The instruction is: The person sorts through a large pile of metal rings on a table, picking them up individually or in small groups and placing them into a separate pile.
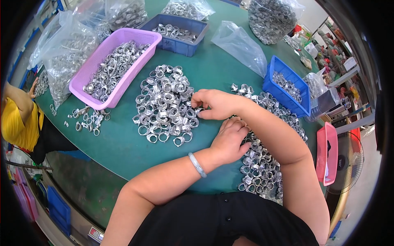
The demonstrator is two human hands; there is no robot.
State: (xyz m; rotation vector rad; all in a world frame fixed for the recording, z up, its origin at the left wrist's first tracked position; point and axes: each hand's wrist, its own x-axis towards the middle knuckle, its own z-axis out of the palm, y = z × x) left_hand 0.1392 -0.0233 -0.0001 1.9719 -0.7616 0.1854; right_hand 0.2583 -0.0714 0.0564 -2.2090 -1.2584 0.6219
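Observation:
A heap of silvery metal rings lies on the green table in front of me. My right hand crosses over to that heap's right edge; its bent thumb and fingers close on a small metal ring there. Below it, my left hand, with a pale bangle on the wrist, rests at the left edge of a second, longer spread of metal rings. The left fingers are curled, and whatever lies under them is hidden. My right forearm covers part of this second spread.
A pink basket and a blue-grey bin of rings stand at the far left. A blue basket is at right, near an empty clear bag. Filled bags line the back. Another person's yellow sleeve shows at left.

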